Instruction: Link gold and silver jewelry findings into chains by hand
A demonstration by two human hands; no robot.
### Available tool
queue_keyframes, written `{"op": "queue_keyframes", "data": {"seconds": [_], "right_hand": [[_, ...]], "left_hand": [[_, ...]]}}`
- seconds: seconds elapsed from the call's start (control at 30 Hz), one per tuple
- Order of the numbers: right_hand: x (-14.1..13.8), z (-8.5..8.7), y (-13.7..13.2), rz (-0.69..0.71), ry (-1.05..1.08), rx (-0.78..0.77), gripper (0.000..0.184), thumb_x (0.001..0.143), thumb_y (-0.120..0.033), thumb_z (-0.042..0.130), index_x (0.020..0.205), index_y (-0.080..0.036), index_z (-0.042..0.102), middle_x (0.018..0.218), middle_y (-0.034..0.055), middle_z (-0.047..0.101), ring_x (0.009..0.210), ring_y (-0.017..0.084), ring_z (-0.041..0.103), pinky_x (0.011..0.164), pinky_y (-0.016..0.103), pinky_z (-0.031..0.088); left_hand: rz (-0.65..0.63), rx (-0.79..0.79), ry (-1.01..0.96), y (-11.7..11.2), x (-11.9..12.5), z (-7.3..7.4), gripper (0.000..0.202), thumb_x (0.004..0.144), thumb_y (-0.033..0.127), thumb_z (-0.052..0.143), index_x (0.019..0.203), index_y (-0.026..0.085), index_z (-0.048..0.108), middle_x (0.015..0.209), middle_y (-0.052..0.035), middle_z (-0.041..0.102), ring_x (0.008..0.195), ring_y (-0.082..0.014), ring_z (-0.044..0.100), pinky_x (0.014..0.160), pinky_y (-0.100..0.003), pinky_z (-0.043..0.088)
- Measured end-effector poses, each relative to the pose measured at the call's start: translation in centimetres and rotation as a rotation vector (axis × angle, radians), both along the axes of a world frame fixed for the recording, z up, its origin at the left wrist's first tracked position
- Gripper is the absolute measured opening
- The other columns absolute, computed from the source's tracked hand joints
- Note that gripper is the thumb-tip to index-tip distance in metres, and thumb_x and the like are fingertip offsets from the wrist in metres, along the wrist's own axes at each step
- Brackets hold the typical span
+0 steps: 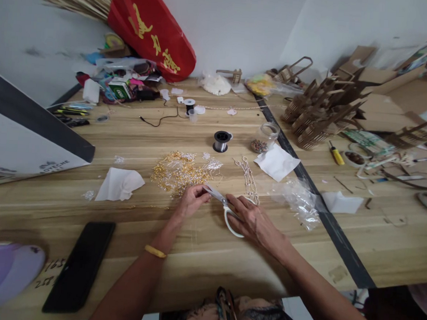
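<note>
My right hand (248, 217) grips a pair of scissors (231, 224) with white handles, its blades pointing left. Their tips reach the fingers of my left hand (192, 200), which are pinched together. Whatever sits in that pinch is too small to make out. Just beyond my left hand spreads a pile of gold and silvery beads (184, 172). Strands of beaded chain (247, 179) lie on the wood past my right hand. A spool of thin wire (221, 142) stands farther back.
A black phone (80, 267) lies at front left, near a crumpled tissue (120, 184). Right of centre are a jar of beads (265, 138), a white paper (277, 162) and clear plastic bags (301, 204). Small woven baskets (321, 111) crowd the back right.
</note>
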State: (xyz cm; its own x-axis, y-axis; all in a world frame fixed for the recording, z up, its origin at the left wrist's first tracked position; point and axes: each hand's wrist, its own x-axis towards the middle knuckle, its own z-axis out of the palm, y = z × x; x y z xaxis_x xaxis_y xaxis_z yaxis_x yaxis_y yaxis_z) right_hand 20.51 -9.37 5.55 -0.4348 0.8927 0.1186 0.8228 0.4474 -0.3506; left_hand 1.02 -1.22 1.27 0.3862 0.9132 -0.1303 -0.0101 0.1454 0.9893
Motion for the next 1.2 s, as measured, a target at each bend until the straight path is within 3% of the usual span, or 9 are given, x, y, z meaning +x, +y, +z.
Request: {"op": "queue_keyframes", "data": {"seconds": [0.4, 0.57, 0.8, 0.9, 1.03, 1.2], "right_hand": [[0.2, -0.3, -0.3, -0.008, 0.164, -0.080, 0.040, 0.091, -0.021, 0.046, 0.130, -0.020, 0.037, 0.100, 0.0089, 0.059, 0.084, 0.018, 0.060, 0.073, 0.030, 0.051], [1.4, 0.1, -0.8, -0.041, 0.238, -0.130, 0.038, 0.092, -0.023, 0.044, 0.129, -0.019, 0.041, 0.103, 0.0100, 0.060, 0.089, 0.019, 0.061, 0.077, 0.031, 0.050], [2.3, -0.1, -2.3, 0.020, 0.044, -0.228, 0.040, 0.091, -0.024, 0.045, 0.131, -0.020, 0.040, 0.099, 0.0084, 0.063, 0.078, 0.016, 0.063, 0.069, 0.026, 0.048], [1.7, -0.2, -3.0, 0.037, -0.127, -0.186, 0.043, 0.090, -0.024, 0.047, 0.133, -0.022, 0.039, 0.103, 0.0087, 0.062, 0.084, 0.018, 0.062, 0.068, 0.026, 0.046], [0.5, -0.2, -3.7, 0.035, -0.274, -0.123, 0.034, 0.088, -0.025, 0.052, 0.122, -0.024, 0.049, 0.097, 0.0082, 0.062, 0.084, 0.020, 0.059, 0.063, 0.026, 0.045], [0.5, 0.7, -3.0, 0.110, -0.214, -0.080, 0.041, 0.083, -0.023, 0.059, 0.122, -0.026, 0.049, 0.103, 0.0085, 0.059, 0.091, 0.022, 0.057, 0.068, 0.029, 0.047]], "left_hand": [[0.027, -0.005, -0.002, 0.1, 0.0, 0.1, 0.014, 0.064, 0.026, 0.069, 0.065, 0.013, 0.064, 0.057, 0.0011, 0.058, 0.055, -0.0096, 0.051, 0.056, -0.022, 0.043], [0.136, -0.028, -0.046, 0.2, -0.5, 0.3, 0.019, 0.065, 0.029, 0.071, 0.075, 0.013, 0.067, 0.062, 0.0001, 0.062, 0.058, -0.0096, 0.054, 0.059, -0.023, 0.045], [0.242, -0.057, -0.124, 0.6, -0.9, 0.1, 0.024, 0.060, 0.028, 0.075, 0.078, 0.013, 0.069, 0.065, -0.0005, 0.065, 0.058, -0.0088, 0.055, 0.060, -0.023, 0.044], [0.235, -0.061, -0.128, 0.6, -0.8, 0.4, 0.025, 0.058, 0.026, 0.076, 0.078, 0.013, 0.069, 0.065, -0.0009, 0.066, 0.059, -0.0087, 0.055, 0.061, -0.023, 0.044], [0.220, -0.060, -0.126, 0.5, -0.8, 0.5, 0.024, 0.059, 0.026, 0.076, 0.078, 0.013, 0.070, 0.068, -0.0019, 0.068, 0.061, -0.0094, 0.057, 0.063, -0.023, 0.046], [0.196, -0.076, -0.151, 0.4, -1.0, 0.3, 0.029, 0.061, 0.030, 0.075, 0.083, 0.012, 0.069, 0.072, -0.0053, 0.070, 0.065, -0.0129, 0.061, 0.067, -0.027, 0.048]]}}
